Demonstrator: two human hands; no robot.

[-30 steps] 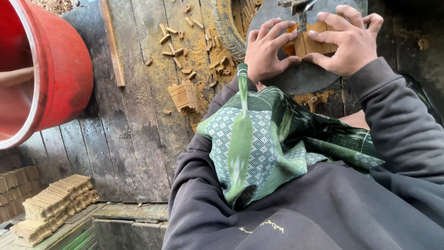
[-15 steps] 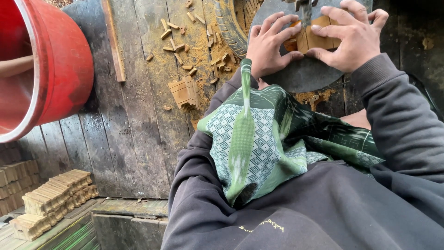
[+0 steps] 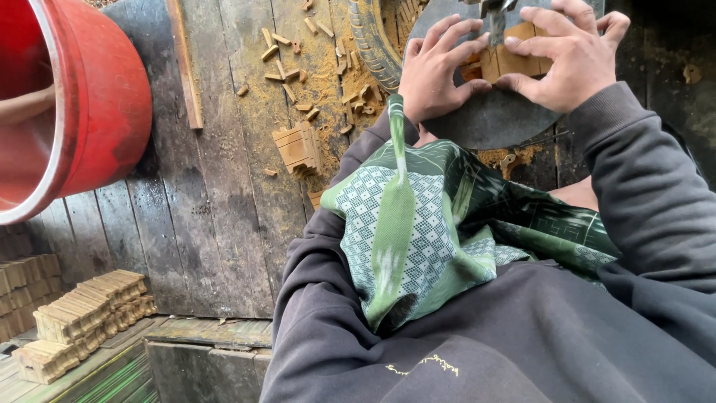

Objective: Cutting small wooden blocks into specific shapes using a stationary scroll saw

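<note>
Dark sweatshirt sleeves (image 3: 477,351) and a green patterned cloth (image 3: 440,231) draped over the lap fill the foreground as a seated person works over a round grey metal saw table (image 3: 492,119). Stacks of small pale cut wooden blocks (image 3: 74,317) sit low at the left, beside a large red plastic barrel (image 3: 97,104) standing on weathered dark plank flooring (image 3: 216,201). Farther out, both hands press a small tan wooden block (image 3: 514,60) flat on the table: the left hand (image 3: 436,75) has its fingers spread and bears on the block's left edge, the right hand (image 3: 563,60) is splayed over its top and right side. A thin vertical blade (image 3: 496,26) meets the block between the 2 hands. Compared with 1 second earlier, the hands have edged slightly forward and the block sits closer against the blade, which suggests the cut is under way and the fingers are very near the steel. Beyond the table, a carved offcut (image 3: 298,145), loose wooden chips (image 3: 287,56) and sawdust litter the planks next to an old rubber tyre (image 3: 373,45).
</note>
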